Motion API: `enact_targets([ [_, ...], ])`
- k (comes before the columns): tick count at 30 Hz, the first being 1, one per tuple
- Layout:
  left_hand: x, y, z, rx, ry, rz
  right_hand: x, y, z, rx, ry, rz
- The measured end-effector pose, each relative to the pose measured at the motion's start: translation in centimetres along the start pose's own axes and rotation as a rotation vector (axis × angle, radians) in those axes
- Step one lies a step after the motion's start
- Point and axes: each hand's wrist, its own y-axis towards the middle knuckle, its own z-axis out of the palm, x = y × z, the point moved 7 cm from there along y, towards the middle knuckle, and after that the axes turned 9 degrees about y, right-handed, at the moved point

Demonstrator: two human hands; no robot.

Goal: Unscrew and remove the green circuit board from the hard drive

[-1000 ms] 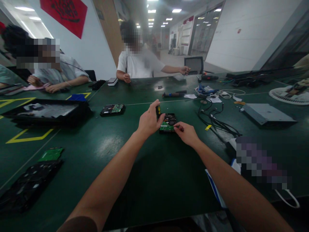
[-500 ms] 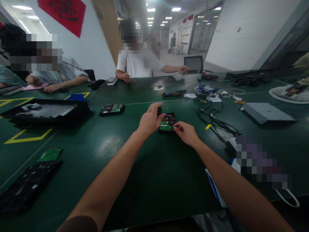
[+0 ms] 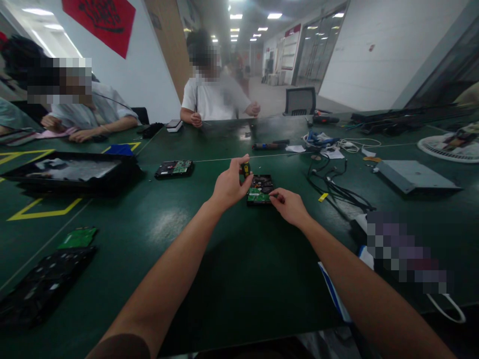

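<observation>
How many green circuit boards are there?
3: one on the nearest black hard drive, one on the black drive farther left, one loose board at lower left. More may be hidden.

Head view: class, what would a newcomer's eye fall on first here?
Two bare arms meet at the middle of the green table: the left hand grips a yellow-and-black screwdriver at the far corner of a hard drive, whose near edge the right hand touches. Right of it lies a tangle of black cables; a red poster hangs on the far-left wall.
</observation>
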Motion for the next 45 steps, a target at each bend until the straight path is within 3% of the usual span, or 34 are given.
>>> enact_targets([
  [13,0.6,-0.3,0.8,-0.085,-0.218,0.07,0.0,0.0,0.1,0.007,-0.002,0.008],
  [22,0.0,0.1,-0.9,-0.196,-0.051,0.184,-0.3,0.1,0.1,-0.013,0.008,-0.017],
  [26,-0.5,0.3,-0.8,-0.15,-0.082,0.224,-0.3,0.0,0.1,-0.015,0.016,-0.025],
  [30,-0.1,0.1,-0.2,-0.121,-0.113,0.152,-0.2,0.0,0.0,-0.013,0.015,-0.013],
  [34,1.3,-0.3,0.2,-0.176,-0.186,-0.01,0.0,0.0,-0.1,-0.002,-0.003,-0.009],
  [37,1.5,-0.6,0.0,-0.232,-0.158,-0.059,0.1,0.0,-0.1,0.005,-0.011,0.001],
  [45,0.2,-0.4,-0.1,-0.148,-0.058,0.056,-0.2,0.0,0.1,-0.002,0.004,0.013],
])
